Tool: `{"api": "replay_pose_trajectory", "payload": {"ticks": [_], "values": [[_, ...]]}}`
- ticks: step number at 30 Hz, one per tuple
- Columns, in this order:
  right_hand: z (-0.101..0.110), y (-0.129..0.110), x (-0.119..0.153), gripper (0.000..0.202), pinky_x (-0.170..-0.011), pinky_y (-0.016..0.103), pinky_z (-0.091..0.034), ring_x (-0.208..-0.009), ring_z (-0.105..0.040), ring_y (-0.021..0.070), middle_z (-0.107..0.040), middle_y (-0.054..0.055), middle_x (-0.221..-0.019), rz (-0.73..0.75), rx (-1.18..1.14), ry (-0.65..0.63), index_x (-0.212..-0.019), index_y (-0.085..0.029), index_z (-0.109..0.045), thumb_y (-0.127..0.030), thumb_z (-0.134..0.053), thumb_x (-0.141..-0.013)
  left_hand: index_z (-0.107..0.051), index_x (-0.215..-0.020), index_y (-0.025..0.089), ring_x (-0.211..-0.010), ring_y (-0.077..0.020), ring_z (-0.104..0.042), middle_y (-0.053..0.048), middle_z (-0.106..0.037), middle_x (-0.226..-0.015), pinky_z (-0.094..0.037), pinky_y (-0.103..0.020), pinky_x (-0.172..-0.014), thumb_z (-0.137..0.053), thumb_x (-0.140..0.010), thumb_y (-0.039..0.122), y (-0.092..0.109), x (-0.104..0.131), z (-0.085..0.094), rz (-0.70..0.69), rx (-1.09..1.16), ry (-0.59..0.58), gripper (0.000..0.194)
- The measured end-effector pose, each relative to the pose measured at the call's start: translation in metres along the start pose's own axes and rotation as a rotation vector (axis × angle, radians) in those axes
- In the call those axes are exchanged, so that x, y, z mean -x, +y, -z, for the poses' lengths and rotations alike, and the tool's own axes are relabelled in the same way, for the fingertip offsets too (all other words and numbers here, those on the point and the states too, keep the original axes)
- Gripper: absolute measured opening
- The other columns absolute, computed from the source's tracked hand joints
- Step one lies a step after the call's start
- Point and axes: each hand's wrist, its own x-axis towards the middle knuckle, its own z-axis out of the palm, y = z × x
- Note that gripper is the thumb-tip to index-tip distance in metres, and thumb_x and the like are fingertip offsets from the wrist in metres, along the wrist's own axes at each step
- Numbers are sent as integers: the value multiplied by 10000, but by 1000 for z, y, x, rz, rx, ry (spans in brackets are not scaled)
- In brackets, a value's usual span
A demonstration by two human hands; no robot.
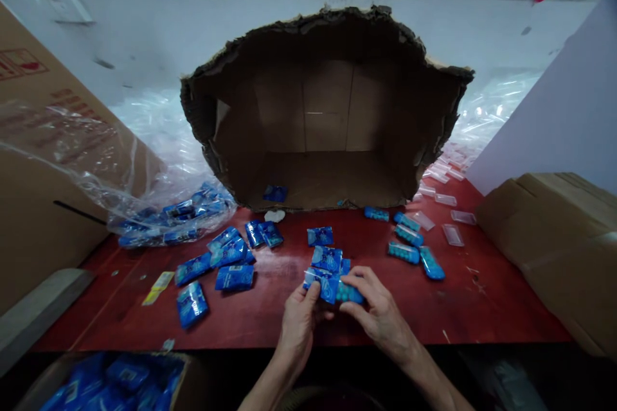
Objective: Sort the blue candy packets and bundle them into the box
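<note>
Near the front edge of the red table, my left hand [299, 318] pinches a blue packet [329, 288] between thumb and fingers. My right hand [373, 305] grips a small clear case of blue-green pieces [349, 293], whose left end meets the packet. Just beyond my hands lie more blue packets [326, 258], one of them farther back. Several filled blue cases [403, 252] rest to the right. On the left is a loose group of blue packets [234, 277].
A torn-edged cardboard box [328, 180] opens toward me at the back. A clear bag of packets [180, 218] lies left, a box of packets [126, 376] below left. Clear empty cases [453, 235] and a closed carton [554, 237] are at right.
</note>
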Motion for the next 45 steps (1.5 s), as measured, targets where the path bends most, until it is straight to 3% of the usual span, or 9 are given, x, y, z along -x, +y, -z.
{"api": "replay_pose_trajectory", "payload": {"ticks": [5, 11, 14, 17, 22, 28, 31, 38, 45], "values": [[-26, 0, 11, 323, -827, 331, -452, -989, -500, 207, -458, 99, -1099, -36, 19, 79, -1123, -219, -474, -190, -462, -801, -606, -775, 135, -559, -110, -575, -40, -653, -709, -463, -212, -485, -590, -698, 314, -1, 8, -4, 122, 179, -93, 195], [0, -12, 1, 293, -921, 314, -369, -1024, -483, 158, -513, 29, -1076, -171, -499, -186, -1099, -260, -513, -193, -438, -824, -601, -856, 142, -565, -115, -581, -37, -644, -727, -458, -211, -473, -601, -696, 278, 4, 6, 5, 283, 175, -116, 210], [3, -5, -2, 440, -723, 276, -472, -823, -568, 135, -507, 18, -1021, -286, -830, -203, -1187, -284, -414, -200, -515, -766, -601, -877, 126, -516, -98, -554, -53, -640, -735, -440, -207, -467, -579, -715, 272, 7, 7, 7, 296, 167, -241, 220], [-2, 1, -2, 554, -544, 212, -458, -698, -582, 113, -482, 17, -1031, -348, -1029, -232, -1205, -302, -377, -185, -577, -701, -593, -927, 119, -562, -120, -567, -79, -640, -784, -431, -222, -495, -580, -715, 237, 9, 9, 5, 245, 127, -359, 243], [-8, 1, 1, 669, -520, 165, -434, -660, -546, 80, -546, 4, -972, -435, -1079, -313, -1222, -294, -379, -79, -612, -633, -595, -907, 148, -626, -142, -578, -50, -632, -772, -428, -262, -588, -611, -685, 190, 7, 9, 2, 236, 100, -433, 226], [-13, 10, 0, 612, -476, 213, -482, -636, -593, 121, -557, 31, -987, -430, -1159, -349, -1237, -287, -362, -137, -580, -685, -606, -845, 125, -516, -100, -514, -38, -600, -655, -365, -229, -503, -524, -752, 309, 2, 5, 1, 280, 85, -424, 222], [-15, 13, 0, 708, -437, 186, -466, -612, -604, 118, -545, 26, -1017, -443, -1156, -355, -1252, -322, -325, -106, -606, -639, -605, -875, 118, -563, -117, -524, -58, -605, -702, -363, -241, -526, -512, -758, 316, 1, 7, 1, 291, 84, -453, 248], [-10, 14, -2, 852, -397, 149, -415, -556, -577, 99, -573, -32, -818, -489, -1051, -361, -1269, -318, -298, -81, -670, -541, -615, -903, 116, -624, -121, -525, -65, -612, -755, -350, -228, -534, -504, -767, 290, -1, 11, -2, 322, 178, -495, 247], [-11, 14, -1, 831, -358, 136, -377, -502, -588, 100, -550, -53, -763, -508, -1047, -372, -1263, -334, -304, -55, -632, -552, -619, -851, 111, -622, -126, -535, -67, -610, -731, -366, -238, -554, -487, -774, 321, -6, 17, -6, 304, 174, -440, 260]]}}
